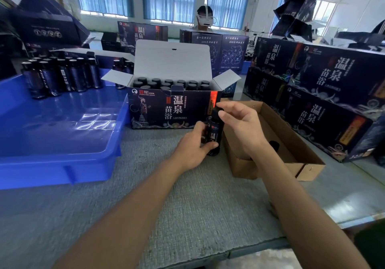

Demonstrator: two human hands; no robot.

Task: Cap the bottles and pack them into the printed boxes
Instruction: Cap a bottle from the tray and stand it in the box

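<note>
Here left hand (pixel 192 143) grips bottle (pixel 214 132), right hand (pixel 239 122) pinches cap (pixel 216 112) beside tray (pixel 241 169).

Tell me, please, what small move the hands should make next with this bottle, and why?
Probably twist the cap tight with the right hand: it pinches the cap atop the bottle, which the left hand grips, in front of the open printed box of capped bottles.

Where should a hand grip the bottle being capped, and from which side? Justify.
Round its straight cylindrical body, from the left, as the left hand does: the bottle stands upright, and the right hand pinches the cap on top, so the top must stay free.
</note>
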